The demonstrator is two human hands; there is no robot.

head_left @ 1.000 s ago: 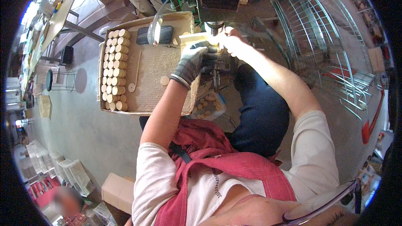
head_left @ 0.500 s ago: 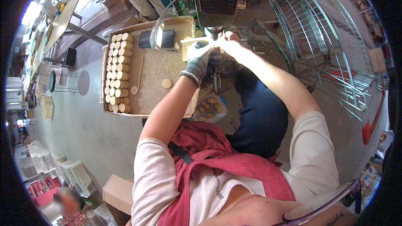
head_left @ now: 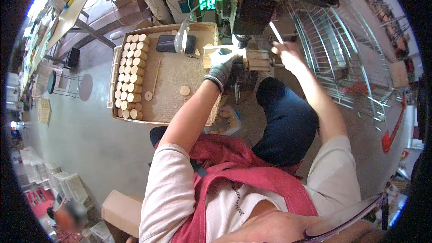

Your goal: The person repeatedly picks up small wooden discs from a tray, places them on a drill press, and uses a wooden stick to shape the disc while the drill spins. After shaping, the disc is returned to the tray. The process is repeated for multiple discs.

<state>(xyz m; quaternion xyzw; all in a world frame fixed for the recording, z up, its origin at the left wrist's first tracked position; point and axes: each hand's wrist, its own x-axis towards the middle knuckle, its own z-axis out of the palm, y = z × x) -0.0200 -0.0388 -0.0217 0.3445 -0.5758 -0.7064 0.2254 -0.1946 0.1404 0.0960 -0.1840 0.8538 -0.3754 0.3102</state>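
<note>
My left hand (head_left: 221,62), in a grey-and-white glove, is closed at a pale wooden piece (head_left: 211,47) below the drill press chuck (head_left: 240,40). Its fingertips are partly hidden by glare and the machine. Bare and blurred, my right hand (head_left: 288,56) is up at the machine's right side, closed round a thin pale rod (head_left: 276,31). I cannot tell whether this rod is loose or part of the drill press. Left of the left hand is a shallow cardboard box (head_left: 168,113), with stacked round wooden discs (head_left: 130,72) along its left side.
In the box lie a dark phone (head_left: 168,43), a thin wooden stick (head_left: 157,76) and loose discs (head_left: 185,90). A pale bent lamp (head_left: 181,38) hangs over it. Below the machine is a plastic tub (head_left: 229,119). A wire cart (head_left: 342,54) stands right, a stool (head_left: 52,82) left.
My right hand has moved from beside the chuck out to the right, where it grips the pale rod. My left hand has stayed at the wooden piece. The head view has shifted slightly.
</note>
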